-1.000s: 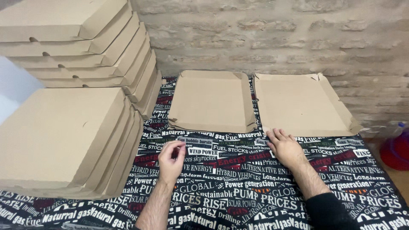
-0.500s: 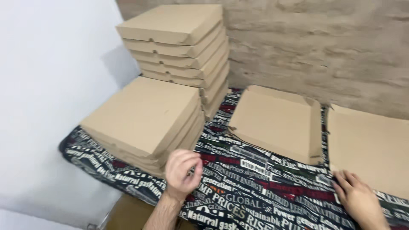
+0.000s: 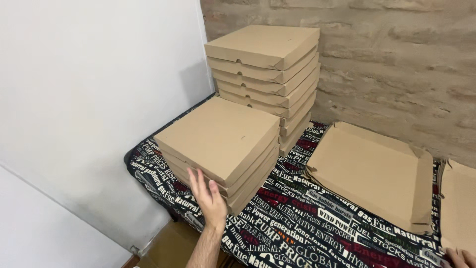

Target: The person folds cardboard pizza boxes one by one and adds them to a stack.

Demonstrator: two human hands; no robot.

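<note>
Low stack of flat brown cardboard boxes point(image 3: 220, 144), centre frame: the open left hand point(image 3: 208, 197) touches its near corner; the right hand point(image 3: 458, 258), lower right, is mostly cropped, its state unclear.

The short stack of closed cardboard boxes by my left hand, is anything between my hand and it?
Nothing visible. The left hand is open at the near corner of the short stack, fingers against its front edge, with only the printed tablecloth below. The tall stack stands behind it.
</note>
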